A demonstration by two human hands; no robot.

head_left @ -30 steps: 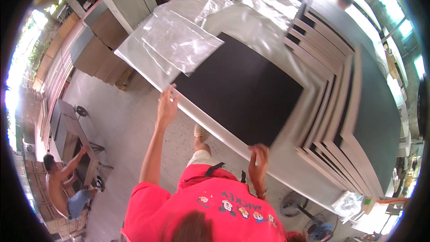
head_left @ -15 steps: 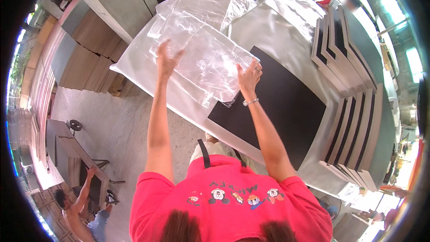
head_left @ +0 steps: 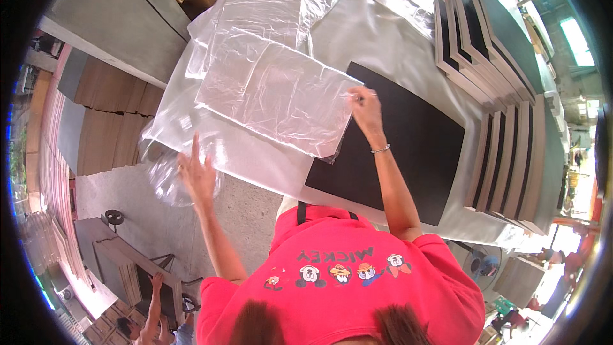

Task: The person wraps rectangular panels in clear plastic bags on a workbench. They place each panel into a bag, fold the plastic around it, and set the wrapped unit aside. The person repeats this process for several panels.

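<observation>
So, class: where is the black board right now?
In the head view the black board lies flat on the table right of centre, under the right hand, between the clear plastic sheet and the stacked boards.

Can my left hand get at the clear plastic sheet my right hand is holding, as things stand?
Probably yes. The left hand hangs open over the table's near edge, beside the clear plastic sheet that the right hand pinches at its corner; nothing lies between them.
</observation>
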